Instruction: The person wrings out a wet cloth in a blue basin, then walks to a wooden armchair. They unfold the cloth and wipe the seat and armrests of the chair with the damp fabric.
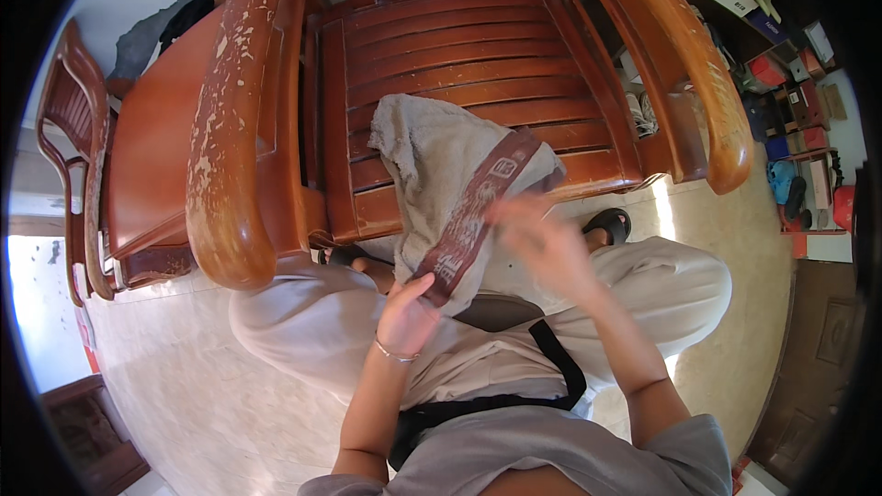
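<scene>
A grey terry towel (pixel 437 172) with a dark red patterned band (pixel 475 213) lies partly on the slatted seat of a wooden armchair (pixel 468 72). Its near end hangs over the seat's front edge towards my lap. My left hand (pixel 410 317), a bracelet at its wrist, grips that near corner with the thumb on top of the band. Blurred by motion, my right hand (pixel 541 238) is at the towel's right edge, by the band. Whether its fingers touch the cloth cannot be made out.
Thick armrests (pixel 231 220) with worn varnish flank the seat; the right one (pixel 727 151) curves down. A wooden side table (pixel 165 138) and another chair (pixel 76 103) stand at left. Shoe boxes (pixel 803 107) and shoes crowd shelves at right. My sandalled feet are under the seat's front edge.
</scene>
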`<state>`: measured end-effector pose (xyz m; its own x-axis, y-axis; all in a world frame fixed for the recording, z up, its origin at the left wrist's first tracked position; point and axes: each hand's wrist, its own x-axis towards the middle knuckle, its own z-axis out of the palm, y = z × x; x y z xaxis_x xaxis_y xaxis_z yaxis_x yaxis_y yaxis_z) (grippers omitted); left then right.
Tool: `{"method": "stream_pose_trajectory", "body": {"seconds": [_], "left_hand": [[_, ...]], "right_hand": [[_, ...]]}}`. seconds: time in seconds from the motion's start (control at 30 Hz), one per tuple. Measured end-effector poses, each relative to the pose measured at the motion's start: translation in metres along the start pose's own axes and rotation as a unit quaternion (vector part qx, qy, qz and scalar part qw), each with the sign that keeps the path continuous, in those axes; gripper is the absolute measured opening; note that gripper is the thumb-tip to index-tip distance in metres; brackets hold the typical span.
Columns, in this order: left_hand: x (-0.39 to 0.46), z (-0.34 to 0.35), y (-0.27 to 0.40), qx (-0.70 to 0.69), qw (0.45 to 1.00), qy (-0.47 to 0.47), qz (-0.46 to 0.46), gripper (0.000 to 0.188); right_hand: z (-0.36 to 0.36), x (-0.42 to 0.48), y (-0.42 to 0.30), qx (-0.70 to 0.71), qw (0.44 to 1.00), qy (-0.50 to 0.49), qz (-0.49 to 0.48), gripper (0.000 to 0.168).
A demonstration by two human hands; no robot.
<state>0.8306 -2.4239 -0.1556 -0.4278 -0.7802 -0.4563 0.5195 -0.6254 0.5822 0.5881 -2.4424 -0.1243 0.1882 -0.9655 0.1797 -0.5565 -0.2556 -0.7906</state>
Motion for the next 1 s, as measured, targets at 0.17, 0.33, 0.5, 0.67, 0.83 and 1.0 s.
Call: {"method": "stream_pose_trajectory", "body": {"seconds": [0.17, 0.33, 0.5, 0.67, 0.83, 1.0], "left_hand": [[-0.014, 0.017, 0.026, -0.201, 0.973, -0.107, -0.027, 0.048], [0.006, 0.022, 0.046, -0.011, 0.999, 0.031, -0.024, 0.042], [0.128, 0.008, 0.090, 0.011, 0.998, 0.055, -0.031, 0.031], [0.181, 0.153, 0.206, -0.036, 0.959, -0.147, 0.238, 0.026], [0.132, 0.198, 0.267, 0.041, 0.951, -0.163, 0.259, 0.029], [0.142, 0.127, 0.220, 0.074, 0.978, -0.100, 0.169, 0.032]], "right_hand": [[-0.012, -0.011, 0.073, -0.284, 0.945, 0.123, 0.108, 0.040], [0.002, -0.011, 0.061, -0.347, 0.928, 0.111, 0.082, 0.024], [-0.009, 0.082, 0.090, 0.098, 0.955, 0.052, 0.275, 0.020], [-0.112, 0.232, 0.070, -0.050, 0.942, 0.329, 0.034, 0.017], [-0.160, 0.226, 0.010, 0.128, 0.933, 0.332, 0.062, 0.059], [-0.141, 0.133, 0.030, 0.324, 0.891, 0.258, 0.188, 0.056]]}}
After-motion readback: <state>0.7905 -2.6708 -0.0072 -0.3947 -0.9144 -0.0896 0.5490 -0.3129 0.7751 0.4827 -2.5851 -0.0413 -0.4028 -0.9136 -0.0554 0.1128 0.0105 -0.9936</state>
